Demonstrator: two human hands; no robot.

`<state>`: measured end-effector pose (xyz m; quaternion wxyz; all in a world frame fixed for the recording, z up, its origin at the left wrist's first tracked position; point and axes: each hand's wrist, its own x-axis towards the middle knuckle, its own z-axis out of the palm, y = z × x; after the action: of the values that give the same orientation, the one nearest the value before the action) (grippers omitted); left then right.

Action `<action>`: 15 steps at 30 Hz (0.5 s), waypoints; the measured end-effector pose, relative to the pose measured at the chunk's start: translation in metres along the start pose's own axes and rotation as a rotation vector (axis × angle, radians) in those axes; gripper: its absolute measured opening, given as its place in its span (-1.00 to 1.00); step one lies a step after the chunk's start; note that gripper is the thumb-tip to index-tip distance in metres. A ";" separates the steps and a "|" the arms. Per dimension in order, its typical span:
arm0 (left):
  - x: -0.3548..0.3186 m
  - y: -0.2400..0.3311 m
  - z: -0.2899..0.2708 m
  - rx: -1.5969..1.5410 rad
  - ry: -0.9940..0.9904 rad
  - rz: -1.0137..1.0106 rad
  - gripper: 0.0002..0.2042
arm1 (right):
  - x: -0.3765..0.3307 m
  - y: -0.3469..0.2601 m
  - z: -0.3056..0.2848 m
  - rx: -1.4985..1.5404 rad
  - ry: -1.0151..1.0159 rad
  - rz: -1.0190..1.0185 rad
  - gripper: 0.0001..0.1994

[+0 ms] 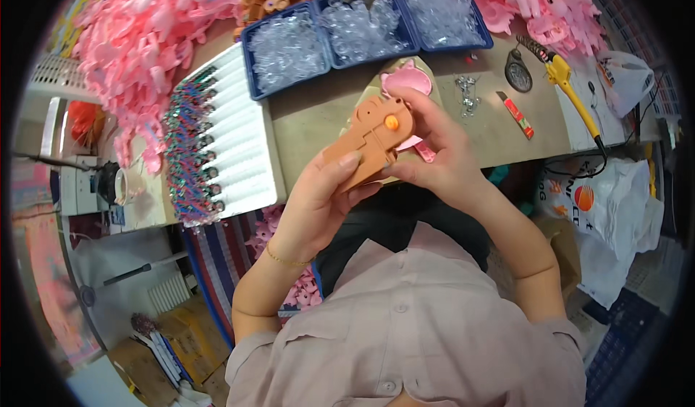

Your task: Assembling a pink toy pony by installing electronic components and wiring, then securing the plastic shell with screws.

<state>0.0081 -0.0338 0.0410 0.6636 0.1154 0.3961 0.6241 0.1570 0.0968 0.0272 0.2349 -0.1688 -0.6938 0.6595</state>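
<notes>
A brown plastic toy casing (pixel 364 137) with an orange round spot is held in front of me, tilted up to the right. My left hand (pixel 318 197) grips its lower end, thumb lying across the face. Around the upper right end curl the fingers of my right hand (pixel 441 153), with its thumb near the lower edge. Just beyond, a pink plastic shell (pixel 409 80) lies on the worktable (pixel 304 128). Part of another pink piece (pixel 426 151) shows beneath the casing, beside my right hand.
Blue trays (pixel 329 66) of clear plastic parts stand ahead. Left is a white foam rack (pixel 250 146) with wired components; pink parts (pixel 148 38) are heaped behind. At right lie small metal pieces (pixel 467 95), a red cutter (pixel 515 116), and a yellow soldering iron (pixel 572 95).
</notes>
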 end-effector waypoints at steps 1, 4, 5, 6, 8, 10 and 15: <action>0.006 -0.002 -0.002 0.053 0.002 0.014 -0.58 | -0.002 0.008 -0.003 0.005 0.008 0.022 -0.17; 0.019 -0.007 -0.006 0.058 0.061 -0.003 -0.59 | -0.005 0.026 -0.015 0.104 0.061 -0.002 -0.20; 0.023 -0.005 -0.011 0.172 0.096 -0.001 -0.60 | -0.002 0.023 -0.027 -0.183 0.017 -0.086 -0.23; 0.027 -0.001 -0.017 0.286 0.131 0.004 -0.60 | 0.004 0.018 -0.040 -0.468 -0.036 -0.175 -0.25; 0.036 0.019 -0.016 0.385 0.103 -0.089 -0.61 | 0.016 0.007 -0.057 -0.528 -0.045 -0.270 -0.51; 0.047 0.035 -0.015 0.549 0.064 -0.165 -0.63 | 0.028 0.009 -0.061 -0.526 -0.215 -0.372 -0.69; 0.067 0.061 -0.021 0.569 -0.028 -0.302 -0.67 | 0.048 0.000 -0.055 -0.632 -0.328 -0.501 -0.79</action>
<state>-0.0565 0.0330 0.0409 0.6951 0.2448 0.5581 0.3813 0.1474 0.1684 0.0329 0.2112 0.0483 -0.9092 0.3556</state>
